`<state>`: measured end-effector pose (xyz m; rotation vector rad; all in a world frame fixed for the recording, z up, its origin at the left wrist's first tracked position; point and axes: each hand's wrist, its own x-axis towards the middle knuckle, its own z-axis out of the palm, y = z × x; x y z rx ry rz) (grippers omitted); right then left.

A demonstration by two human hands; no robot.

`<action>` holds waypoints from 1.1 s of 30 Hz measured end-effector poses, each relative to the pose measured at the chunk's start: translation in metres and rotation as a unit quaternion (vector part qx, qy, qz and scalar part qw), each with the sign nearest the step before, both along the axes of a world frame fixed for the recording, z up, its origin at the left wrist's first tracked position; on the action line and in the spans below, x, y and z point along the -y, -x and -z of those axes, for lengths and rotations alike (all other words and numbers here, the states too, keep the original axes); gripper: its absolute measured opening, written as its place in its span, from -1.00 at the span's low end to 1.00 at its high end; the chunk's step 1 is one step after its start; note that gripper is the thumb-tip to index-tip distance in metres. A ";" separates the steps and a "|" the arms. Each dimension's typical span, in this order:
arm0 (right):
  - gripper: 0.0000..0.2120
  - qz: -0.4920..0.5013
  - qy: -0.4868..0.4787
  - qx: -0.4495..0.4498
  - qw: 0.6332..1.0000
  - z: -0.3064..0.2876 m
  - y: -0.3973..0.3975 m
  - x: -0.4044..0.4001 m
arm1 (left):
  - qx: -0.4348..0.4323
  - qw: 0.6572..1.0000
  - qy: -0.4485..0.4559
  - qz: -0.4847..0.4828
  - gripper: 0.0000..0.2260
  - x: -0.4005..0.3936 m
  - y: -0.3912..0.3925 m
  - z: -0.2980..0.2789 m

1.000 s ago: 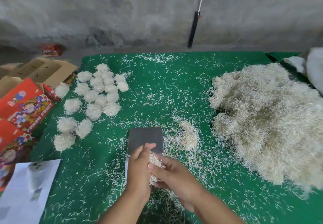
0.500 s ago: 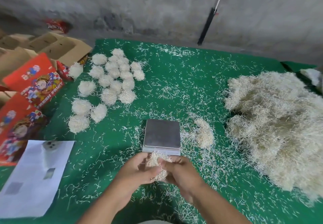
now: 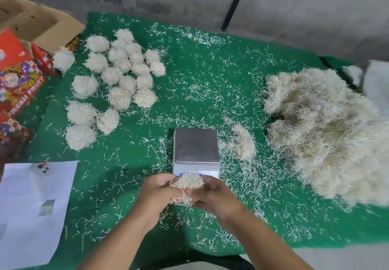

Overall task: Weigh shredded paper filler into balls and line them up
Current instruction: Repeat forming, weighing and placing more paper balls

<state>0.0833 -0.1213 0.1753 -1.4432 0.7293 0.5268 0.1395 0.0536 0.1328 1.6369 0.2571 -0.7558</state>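
A wad of shredded paper (image 3: pixel 188 182) is cupped between my left hand (image 3: pixel 158 194) and my right hand (image 3: pixel 214 194), just in front of the small scale (image 3: pixel 195 143). The scale's steel platform is bare. Several finished paper balls (image 3: pixel 117 76) lie in rows at the far left of the green cloth (image 3: pixel 210 76). A big heap of loose filler (image 3: pixel 324 130) covers the right side. A small tuft of filler (image 3: pixel 242 141) lies right of the scale.
Loose shreds litter the cloth everywhere. Red printed fruit boxes (image 3: pixel 16 80) and an open cardboard box (image 3: pixel 40 23) stand at the left edge. A white paper sheet (image 3: pixel 31 210) lies at the near left. A grey wall with a black pole (image 3: pixel 232 6) rises behind.
My hands have drawn back from over the scale towards me, still working the wad between them. The view has shifted left and tilted down.
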 end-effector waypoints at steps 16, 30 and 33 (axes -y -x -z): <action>-0.29 0.094 0.101 -0.031 0.990 0.062 -0.111 0.095 | -0.104 0.992 -0.049 -0.057 -0.75 -0.059 -0.010 0.042; -0.53 0.095 0.143 -0.024 0.985 0.101 -0.128 0.142 | -0.114 0.986 -0.075 -0.092 -0.85 -0.044 -0.009 0.068; -0.65 0.095 0.176 -0.027 0.979 0.102 -0.100 0.162 | -0.108 0.987 -0.063 -0.103 -0.84 -0.033 -0.018 0.066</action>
